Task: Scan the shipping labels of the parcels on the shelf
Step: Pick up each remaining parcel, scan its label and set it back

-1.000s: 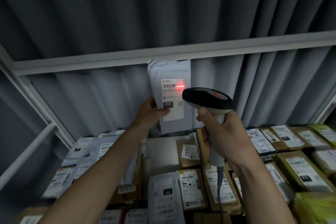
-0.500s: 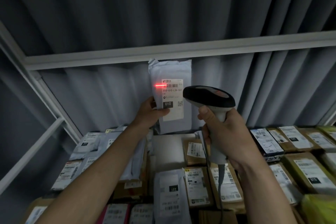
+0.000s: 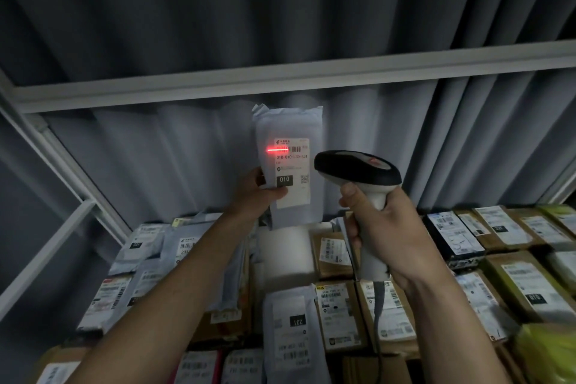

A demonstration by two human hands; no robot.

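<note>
My left hand point(image 3: 258, 193) holds a grey poly-bag parcel point(image 3: 288, 121) upright above the shelf, gripping its lower left edge. Its white shipping label point(image 3: 294, 174) faces me and shows a black "010" box. A red scan line point(image 3: 277, 150) lies across the label's upper left, beside the barcode. My right hand point(image 3: 383, 227) grips the white handle of a barcode scanner point(image 3: 358, 168), whose black head points at the parcel. The scanner's cable hangs down from the handle.
The shelf point(image 3: 286, 246) below is covered with several labelled parcels: brown cartons point(image 3: 526, 284) on the right, grey bags point(image 3: 149, 246) on the left, a yellow bag point(image 3: 548, 352) at lower right. A white shelf rail point(image 3: 280, 78) crosses above, a diagonal frame bar point(image 3: 62, 156) at left. Grey curtain behind.
The red scan line moved from the label's right side to its left edge. Both hands and the parcel stay almost where they were; the view shifted slightly.
</note>
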